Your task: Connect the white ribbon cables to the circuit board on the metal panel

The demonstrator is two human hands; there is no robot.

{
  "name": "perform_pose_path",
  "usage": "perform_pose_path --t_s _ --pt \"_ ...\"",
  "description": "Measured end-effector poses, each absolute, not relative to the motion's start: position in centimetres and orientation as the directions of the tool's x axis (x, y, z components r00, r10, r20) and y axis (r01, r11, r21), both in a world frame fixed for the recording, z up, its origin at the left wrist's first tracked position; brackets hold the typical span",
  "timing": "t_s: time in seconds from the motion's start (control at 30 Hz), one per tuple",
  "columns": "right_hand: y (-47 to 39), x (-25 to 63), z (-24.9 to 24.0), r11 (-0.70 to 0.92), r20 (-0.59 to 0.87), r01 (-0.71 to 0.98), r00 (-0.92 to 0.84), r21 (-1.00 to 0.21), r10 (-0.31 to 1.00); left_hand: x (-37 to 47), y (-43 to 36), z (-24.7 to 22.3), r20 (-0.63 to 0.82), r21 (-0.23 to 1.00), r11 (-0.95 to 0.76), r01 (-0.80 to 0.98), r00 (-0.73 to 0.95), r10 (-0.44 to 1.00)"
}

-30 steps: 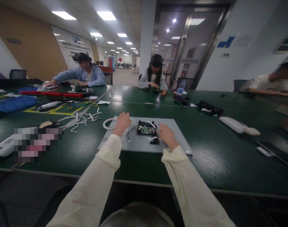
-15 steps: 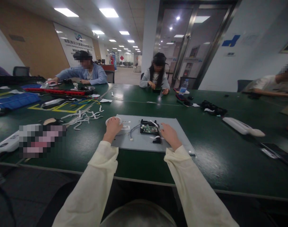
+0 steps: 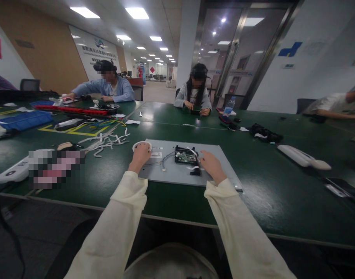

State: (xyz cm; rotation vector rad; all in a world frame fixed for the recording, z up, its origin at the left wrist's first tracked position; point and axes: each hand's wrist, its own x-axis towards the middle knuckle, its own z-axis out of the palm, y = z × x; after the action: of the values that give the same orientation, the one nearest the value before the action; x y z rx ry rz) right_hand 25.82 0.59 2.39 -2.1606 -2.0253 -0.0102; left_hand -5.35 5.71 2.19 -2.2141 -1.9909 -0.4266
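On the table lies a flat grey panel (image 3: pixel 171 175) with a black module and its green circuit board (image 3: pixel 184 155) on top. My left hand (image 3: pixel 140 157) is closed over a white ring-shaped roll of tape (image 3: pixel 149 144) at the panel's left edge. Fingers somewhat apart, my right hand (image 3: pixel 212 166) rests at the module's right side, fingertips beside a white strip (image 3: pixel 191 151); whether they touch it is hard to see. A grey cable (image 3: pixel 165 162) runs left from the module. Below the module sits a black connector piece (image 3: pixel 195 170).
Torn white strips (image 3: pixel 107 142) lie left of the panel. A blue tray (image 3: pixel 23 121), a white device (image 3: pixel 20 170) and yellow table markings are farther left. To the right are a white elongated device (image 3: pixel 299 157) and black cloth-like items (image 3: pixel 266 133). Other people sit across the table.
The view has shifted slightly, moving the scene a little to the right in the picture. Both hands keep nearly the same places on the panel.
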Motion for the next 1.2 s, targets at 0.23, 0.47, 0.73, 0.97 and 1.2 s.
perform_pose_path --t_s 0.23,0.47,0.73,0.97,1.2 --pt "0.8 25.9 2.4 -0.054 0.152 0.984 0.080 -0.170 0.985 -5.4 5.5 2.1 0.317 0.077 -0.141 0.987 0.109 0.942" --pt "0.6 25.5 2.7 -0.040 0.221 0.974 0.091 -0.223 0.971 -5.1 5.6 1.8 0.330 0.103 -0.112 0.988 0.072 0.941" --pt "0.8 25.6 2.9 -0.040 0.260 0.969 0.106 -0.244 0.960 -4.9 5.8 1.3 0.323 0.086 -0.119 0.989 0.085 0.943" --pt "1.1 25.7 2.4 0.030 0.347 0.963 0.067 -0.267 0.936 -4.9 6.1 0.9 0.339 0.102 -0.116 0.988 0.075 0.938" --pt "1.2 25.6 2.5 0.073 0.397 0.950 0.056 -0.303 0.916 -4.9 6.3 1.1 0.334 0.095 -0.097 0.991 0.060 0.941"
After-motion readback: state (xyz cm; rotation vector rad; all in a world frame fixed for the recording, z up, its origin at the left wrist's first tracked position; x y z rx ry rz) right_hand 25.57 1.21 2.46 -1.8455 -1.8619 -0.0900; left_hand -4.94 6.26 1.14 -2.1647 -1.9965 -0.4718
